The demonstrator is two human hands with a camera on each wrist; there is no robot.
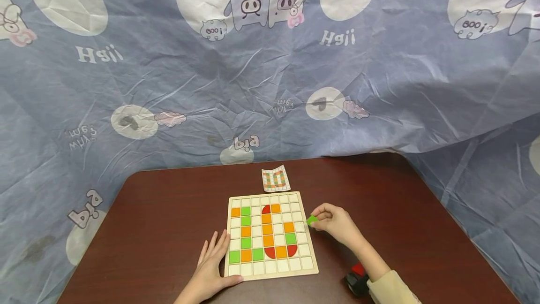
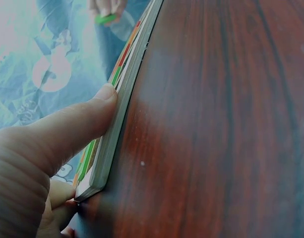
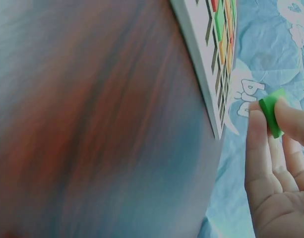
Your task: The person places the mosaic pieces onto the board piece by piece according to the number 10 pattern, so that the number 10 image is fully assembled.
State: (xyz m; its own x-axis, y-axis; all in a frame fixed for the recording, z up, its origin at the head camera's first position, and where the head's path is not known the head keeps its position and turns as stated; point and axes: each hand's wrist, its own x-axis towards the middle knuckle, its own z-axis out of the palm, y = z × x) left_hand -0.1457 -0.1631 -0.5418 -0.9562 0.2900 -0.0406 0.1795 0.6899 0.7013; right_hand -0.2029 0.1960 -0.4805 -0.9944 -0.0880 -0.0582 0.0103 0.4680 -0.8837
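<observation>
A wooden grid board [image 1: 307, 262] lies flat on the table, with orange and green square tiles and several red quarter-round ones set in its cells. My left hand [image 1: 207, 267] spreads its straight fingers along the board's left edge, the thumb resting on the near edge; the left wrist view shows that thumb [image 2: 87, 116] against the rim. Just off the board's right side, my right hand [image 1: 339, 225] pinches a green square tile [image 1: 311, 220] between thumb and fingers. In the right wrist view the tile [image 3: 272, 113] is raised above the tabletop.
Behind the board lies a small paper card [image 1: 276, 179] printed with a coloured grid pattern. A black and red object [image 1: 357, 279] sits by the right forearm, partly covered by it. Blue-grey patterned cloth [image 1: 270, 79] hangs around the dark wooden table [image 1: 168, 210].
</observation>
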